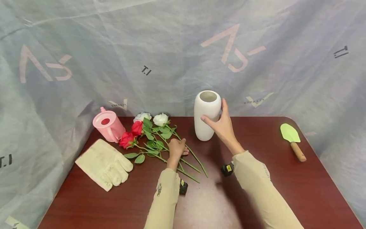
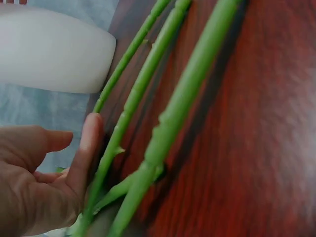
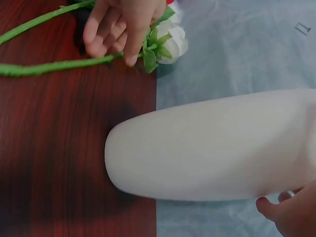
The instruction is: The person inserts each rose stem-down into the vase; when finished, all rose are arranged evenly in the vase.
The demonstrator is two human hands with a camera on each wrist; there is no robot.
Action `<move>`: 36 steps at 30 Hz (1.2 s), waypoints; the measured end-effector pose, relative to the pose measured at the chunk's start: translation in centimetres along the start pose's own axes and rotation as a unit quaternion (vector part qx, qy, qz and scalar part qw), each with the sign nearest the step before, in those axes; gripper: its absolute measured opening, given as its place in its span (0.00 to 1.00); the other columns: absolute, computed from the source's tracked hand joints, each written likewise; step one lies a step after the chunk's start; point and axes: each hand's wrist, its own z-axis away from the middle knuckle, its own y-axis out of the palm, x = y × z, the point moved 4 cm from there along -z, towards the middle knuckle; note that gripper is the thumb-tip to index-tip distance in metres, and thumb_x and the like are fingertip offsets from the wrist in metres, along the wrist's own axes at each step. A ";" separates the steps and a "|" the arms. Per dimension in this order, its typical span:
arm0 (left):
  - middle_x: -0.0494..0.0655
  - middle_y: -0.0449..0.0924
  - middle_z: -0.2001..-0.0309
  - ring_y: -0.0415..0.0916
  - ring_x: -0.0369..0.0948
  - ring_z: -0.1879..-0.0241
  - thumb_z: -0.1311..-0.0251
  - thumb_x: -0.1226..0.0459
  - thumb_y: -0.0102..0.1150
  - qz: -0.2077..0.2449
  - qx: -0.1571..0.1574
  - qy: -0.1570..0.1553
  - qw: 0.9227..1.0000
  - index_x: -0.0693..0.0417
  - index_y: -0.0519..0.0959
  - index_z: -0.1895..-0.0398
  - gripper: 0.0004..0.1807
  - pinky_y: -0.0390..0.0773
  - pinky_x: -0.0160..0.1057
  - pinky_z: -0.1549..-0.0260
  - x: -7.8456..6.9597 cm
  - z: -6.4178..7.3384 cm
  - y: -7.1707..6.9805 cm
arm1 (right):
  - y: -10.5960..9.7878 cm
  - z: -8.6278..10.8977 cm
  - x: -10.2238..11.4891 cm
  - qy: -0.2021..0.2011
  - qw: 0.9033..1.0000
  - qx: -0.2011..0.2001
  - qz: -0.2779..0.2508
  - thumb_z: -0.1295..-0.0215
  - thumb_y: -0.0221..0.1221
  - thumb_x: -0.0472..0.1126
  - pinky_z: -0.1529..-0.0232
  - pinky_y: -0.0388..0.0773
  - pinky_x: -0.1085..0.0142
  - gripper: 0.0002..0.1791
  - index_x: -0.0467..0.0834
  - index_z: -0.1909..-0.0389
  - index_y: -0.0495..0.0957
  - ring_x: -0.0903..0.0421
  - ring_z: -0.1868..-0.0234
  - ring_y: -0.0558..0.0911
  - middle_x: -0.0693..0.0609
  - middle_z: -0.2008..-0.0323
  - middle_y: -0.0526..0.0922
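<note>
In the head view, a tall white vase (image 1: 202, 127) is upright near the table's back edge, its round mouth facing up. My right hand (image 1: 223, 126) grips its upper right side, thumb across the front and fingers behind. Whether the base touches the table, I cannot tell. My left hand (image 1: 176, 150) is low over several rose stems (image 1: 193, 154). The left wrist view has its thumb and fingers parted, with one fingertip beside a thin green stem (image 2: 129, 101). Red roses (image 1: 126, 140) and white roses (image 1: 161, 119) lie at the stems' far ends.
A pink watering can (image 1: 113, 125) stands at the back left. Before it lies a pair of cream work gloves (image 1: 98, 159). A small trowel (image 1: 297, 149) with a green blade and wooden handle is at the right. Grey sheeting (image 1: 177, 47) hangs behind the table.
</note>
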 end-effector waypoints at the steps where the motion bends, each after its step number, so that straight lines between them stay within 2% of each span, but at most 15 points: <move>1: 0.61 0.78 0.81 0.80 0.47 0.83 0.33 0.65 0.50 0.010 -0.004 0.002 1.000 0.75 0.76 0.67 0.16 0.80 0.37 0.82 0.0 -0.1 0.0 | 0.2 -0.1 0.0 0.000 1.000 -0.001 -0.002 0.52 0.68 0.57 0.45 0.65 0.47 0.56 0.55 0.28 0.42 0.52 0.38 0.64 0.51 0.32 0.55; 5: 0.60 0.79 0.77 0.80 0.45 0.82 0.33 0.67 0.49 0.042 -0.012 -0.008 0.999 0.74 0.74 0.59 0.13 0.80 0.37 0.81 0.1 -0.1 -0.2 | 0.5 -0.7 -0.2 -0.005 1.000 -0.012 0.010 0.54 0.69 0.57 0.50 0.68 0.48 0.54 0.55 0.29 0.48 0.52 0.43 0.68 0.51 0.37 0.61; 10: 0.62 0.78 0.72 0.80 0.47 0.78 0.33 0.68 0.47 0.096 -0.011 -0.017 0.995 0.72 0.73 0.55 0.13 0.81 0.38 0.79 -0.1 0.1 -0.8 | 0.6 -1.0 -0.4 -0.020 0.999 -0.020 0.019 0.53 0.70 0.53 0.50 0.69 0.48 0.52 0.49 0.30 0.50 0.51 0.43 0.68 0.49 0.38 0.64; 16: 0.62 0.80 0.66 0.80 0.53 0.68 0.33 0.68 0.47 0.121 -0.002 0.016 0.992 0.74 0.72 0.53 0.14 0.81 0.39 0.76 -1.2 0.4 -1.5 | 0.6 -1.2 -0.4 -0.048 0.998 -0.035 0.013 0.51 0.70 0.49 0.48 0.67 0.50 0.51 0.47 0.30 0.50 0.51 0.43 0.67 0.48 0.38 0.63; 21: 0.64 0.80 0.66 0.79 0.48 0.72 0.33 0.69 0.48 0.133 0.003 0.046 0.990 0.71 0.74 0.58 0.11 0.81 0.40 0.75 -1.7 0.6 -1.9 | 0.8 -1.1 -0.9 -0.045 0.998 -0.039 -0.001 0.50 0.69 0.49 0.47 0.66 0.51 0.51 0.48 0.30 0.49 0.52 0.43 0.66 0.48 0.38 0.62; 25: 0.67 0.80 0.66 0.79 0.43 0.76 0.34 0.70 0.49 0.157 0.004 0.066 0.985 0.72 0.74 0.62 0.09 0.81 0.40 0.75 -2.1 1.1 -2.3 | 1.0 -1.0 -1.4 -0.035 0.999 -0.035 0.000 0.50 0.69 0.50 0.47 0.66 0.50 0.51 0.49 0.29 0.48 0.51 0.42 0.66 0.49 0.37 0.60; 29: 0.69 0.79 0.66 0.78 0.41 0.77 0.35 0.70 0.51 0.185 -0.007 0.097 0.978 0.71 0.74 0.65 0.08 0.81 0.39 0.76 -3.6 2.0 -3.5 | 0.9 -1.0 -1.3 -0.035 0.999 -0.035 0.009 0.51 0.69 0.52 0.48 0.67 0.49 0.51 0.51 0.30 0.49 0.52 0.43 0.67 0.50 0.37 0.61; 33: 0.68 0.80 0.67 0.79 0.44 0.75 0.36 0.70 0.53 0.228 -0.016 0.130 0.965 0.69 0.74 0.66 0.07 0.81 0.40 0.75 -6.4 3.1 -5.2 | 0.8 -0.9 -1.0 -0.038 0.998 -0.036 0.020 0.52 0.69 0.54 0.50 0.68 0.51 0.51 0.51 0.30 0.51 0.53 0.44 0.67 0.51 0.39 0.63; 36: 0.67 0.80 0.68 0.79 0.46 0.74 0.37 0.69 0.54 0.252 -0.035 0.167 0.953 0.69 0.74 0.65 0.08 0.81 0.41 0.75 -8.5 3.9 -6.3 | 0.8 -0.9 -0.9 -0.038 0.998 -0.040 0.029 0.52 0.69 0.54 0.49 0.68 0.52 0.51 0.51 0.30 0.52 0.54 0.44 0.67 0.51 0.39 0.63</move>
